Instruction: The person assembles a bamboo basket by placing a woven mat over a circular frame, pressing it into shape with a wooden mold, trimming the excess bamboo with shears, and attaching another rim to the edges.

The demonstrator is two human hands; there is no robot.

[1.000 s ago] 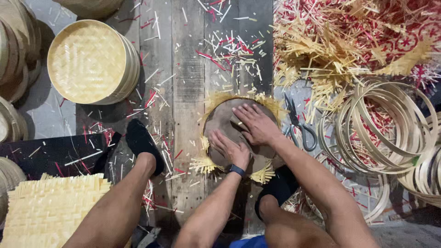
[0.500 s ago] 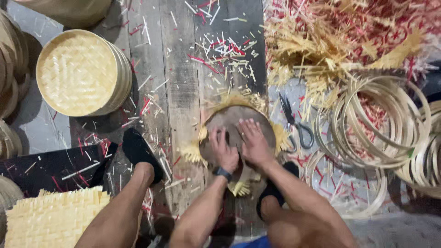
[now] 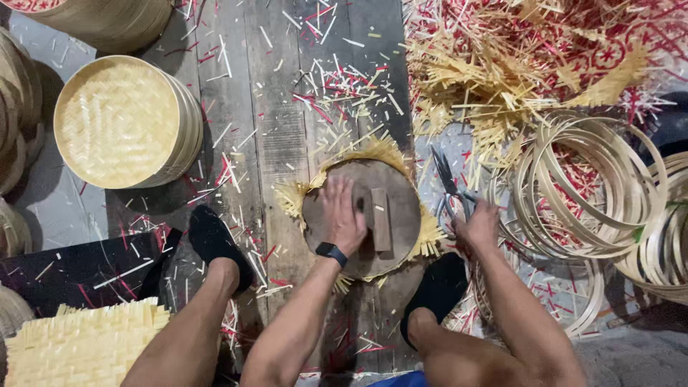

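Observation:
A round dark wooden disc (image 3: 398, 197) with a wooden bar handle (image 3: 380, 218) lies on a woven bamboo mat whose frayed yellow edges (image 3: 373, 152) stick out around it. My left hand (image 3: 342, 213), with a black watch on the wrist, presses flat on the disc beside the handle. My right hand (image 3: 476, 223) is off to the right, closed on the handles of the scissors (image 3: 448, 179) that lie on the floor, blades pointing away from me.
A stack of finished round woven trays (image 3: 125, 122) sits at the left, more trays at the far left edge. Bamboo hoops (image 3: 588, 186) pile at the right, loose strips (image 3: 502, 79) above them. Woven square mats (image 3: 82, 344) lie bottom left. My black-socked feet flank the disc.
My right hand left the disc and moved right to the scissors. My left hand stays pressed on the disc. The view has shifted slightly.

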